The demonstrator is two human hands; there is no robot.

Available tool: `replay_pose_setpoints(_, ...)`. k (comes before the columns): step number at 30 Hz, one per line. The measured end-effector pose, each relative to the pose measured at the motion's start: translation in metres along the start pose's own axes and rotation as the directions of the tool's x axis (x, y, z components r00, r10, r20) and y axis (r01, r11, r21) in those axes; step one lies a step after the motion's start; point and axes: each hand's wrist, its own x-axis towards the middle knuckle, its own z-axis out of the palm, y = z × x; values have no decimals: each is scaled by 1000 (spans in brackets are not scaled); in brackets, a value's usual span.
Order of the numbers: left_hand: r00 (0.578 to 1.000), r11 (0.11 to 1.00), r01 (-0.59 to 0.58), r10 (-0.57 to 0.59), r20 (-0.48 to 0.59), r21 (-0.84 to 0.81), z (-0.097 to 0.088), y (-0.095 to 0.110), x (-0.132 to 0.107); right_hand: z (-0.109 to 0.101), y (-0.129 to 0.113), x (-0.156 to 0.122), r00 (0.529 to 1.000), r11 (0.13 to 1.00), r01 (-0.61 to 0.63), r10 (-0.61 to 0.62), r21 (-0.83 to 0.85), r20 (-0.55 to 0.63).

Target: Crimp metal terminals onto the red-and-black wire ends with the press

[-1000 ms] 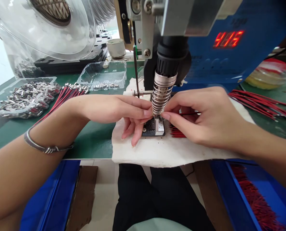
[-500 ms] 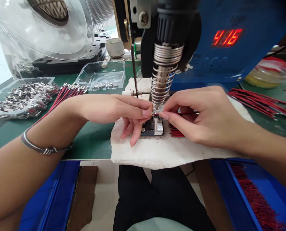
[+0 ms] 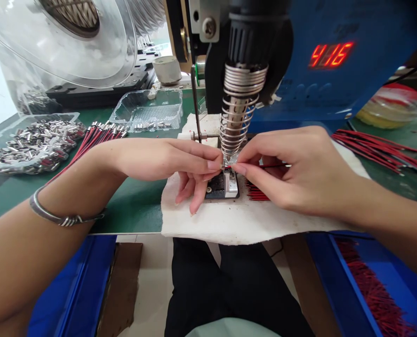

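Observation:
Under the soldering iron [image 3: 233, 121], with its coiled spring, my two hands meet tip to tip. My left hand [image 3: 180, 161] pinches a small metal connector [image 3: 224, 165] between thumb and forefinger, its other fingers hanging loosely; the fingertips hide most of the piece. From the right, my right hand [image 3: 285, 164] pinches a red and black wire [image 3: 274, 164] whose end is at the connector. Both are held over a small metal fixture [image 3: 231, 185] on a black base, directly below the iron's tip. Whether the tip touches the joint I cannot tell.
A clear tray of metal connectors [image 3: 36, 145] and wires with connectors attached [image 3: 101, 133] are on the left. A second clear tray [image 3: 152, 110] stands behind. Loose red and black wires [image 3: 376, 147] lie right, on a green table with a white cloth [image 3: 222, 224]. The blue machine [image 3: 299, 89] reads 416.
Almost nothing differs. Both hands keep the same pinch under the iron, and the view has shifted only very slightly.

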Motion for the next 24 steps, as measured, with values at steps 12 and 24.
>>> replay_pose_setpoints(12,998,1000,21,-21,-56,-6,2,3,-1,-1,0,0,1000,1000,-6,6,-20,2)
replay_pose_setpoints(24,999,999,5,-4,-40,35,3,3,-2,0,2,-2,997,997,77,-78,-26,-19)
